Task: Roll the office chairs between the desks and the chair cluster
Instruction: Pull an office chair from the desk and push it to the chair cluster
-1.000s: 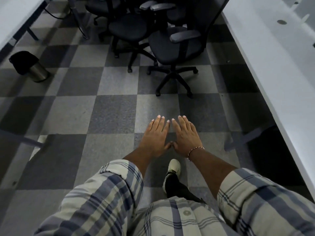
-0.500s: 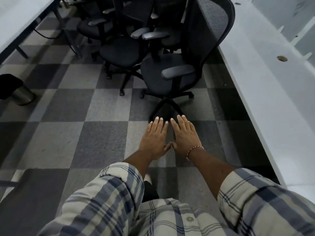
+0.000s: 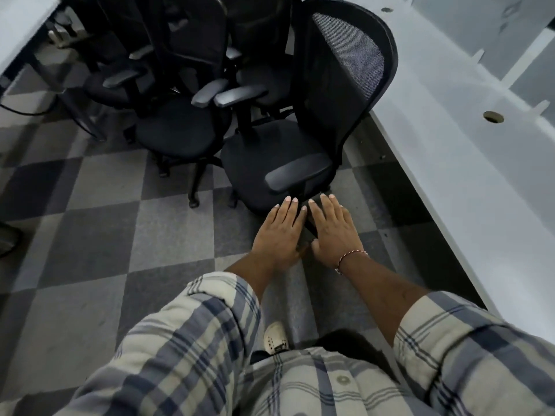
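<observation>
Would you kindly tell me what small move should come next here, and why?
Probably reach forward and grip the armrest of the nearest chair: the left hand and right hand are flat, holding nothing, fingertips just short of it.

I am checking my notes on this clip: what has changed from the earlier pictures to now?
The person has walked up to the chair cluster: the nearest chair is now at the fingertips, contact unclear. The bin on the left has left the view. Nothing was gripped. The left hand and right hand stay flat, side by side, empty.
</observation>
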### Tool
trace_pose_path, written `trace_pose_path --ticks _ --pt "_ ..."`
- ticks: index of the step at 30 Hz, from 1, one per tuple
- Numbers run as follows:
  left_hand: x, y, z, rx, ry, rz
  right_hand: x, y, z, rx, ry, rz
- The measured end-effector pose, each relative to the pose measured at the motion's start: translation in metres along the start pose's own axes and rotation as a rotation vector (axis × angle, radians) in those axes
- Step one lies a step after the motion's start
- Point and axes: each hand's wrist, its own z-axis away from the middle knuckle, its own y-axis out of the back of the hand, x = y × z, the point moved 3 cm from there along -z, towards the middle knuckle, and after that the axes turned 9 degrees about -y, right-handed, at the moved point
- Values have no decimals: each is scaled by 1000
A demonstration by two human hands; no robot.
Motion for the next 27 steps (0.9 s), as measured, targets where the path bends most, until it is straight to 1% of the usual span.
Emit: trace_pose_path --ticks 6,9,12,15,17,19,21,23,25,27 --pt "-19 -1 -81 24 -7 12 36 14 -69 17 -59 -5" --pt "-28 -7 -125 44 18 26 56 14 -106 7 -38 -9" --pt "-31 -7 -172 22 35 44 80 19 -140 3 -18 -15" --pt "-27 -3 -220 33 73 111 111 30 -172 11 -6 -16" --pt "-26 2 -248 73 149 184 131 40 -191 56 -16 -25" --pt "-23 8 -275 128 212 253 148 52 -209 136 -27 -42" --pt "-23 17 -299 189 203 273 158 61 -225 203 -34 -72" --pt "-26 27 -324 187 177 243 169 69 -241 262 -48 -102" --pt "-30 37 -349 196 190 261 179 77 -256 315 -70 -135" --pt "-35 47 -370 276 224 328 186 84 -267 363 -96 -182"
